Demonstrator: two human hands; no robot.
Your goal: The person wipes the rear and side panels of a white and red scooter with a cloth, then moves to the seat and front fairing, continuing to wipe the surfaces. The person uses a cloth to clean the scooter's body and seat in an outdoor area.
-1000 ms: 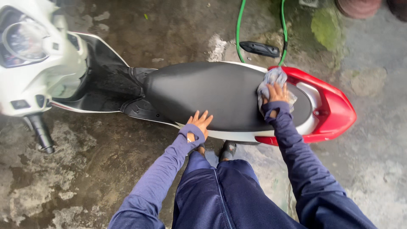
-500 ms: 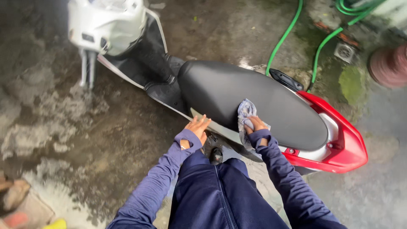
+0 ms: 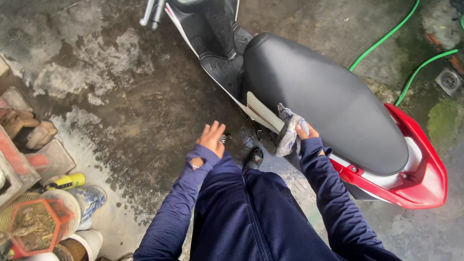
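Wet, blotchy concrete (image 3: 145, 111) fills the frame beneath us, dark where water has soaked in and pale where it has dried. Nearest, at the bottom centre, we see our own dark blue trousers (image 3: 251, 217) and sleeves. Our left hand (image 3: 211, 137) hangs free over the ground at centre frame, fingers spread and straight, touching nothing. Our right hand (image 3: 304, 133), just right of centre, is closed around a bunched grey-blue cloth (image 3: 288, 130), which presses against the white side panel (image 3: 263, 113) just below the edge of the seat. We judge the cloth soft, limp and light, probably damp, so it bunches easily and is best gripped as a wad in the palm, as it is here. Beyond it, the black seat (image 3: 319, 92) runs from upper centre toward the right; it looks smooth, slightly padded and likely slick when wet, so a flat palm behind the cloth would serve better than fingertips. A red tail section (image 3: 420, 164) closes the scooter at the right edge, and the black footwell (image 3: 217, 29) sits at the top. At lower left lie bricks (image 3: 34, 135), a yellow bottle (image 3: 67, 181) and pots (image 3: 38, 222). Farthest away, a green hose (image 3: 386, 36) curves across the upper right, near a floor drain (image 3: 449, 81).
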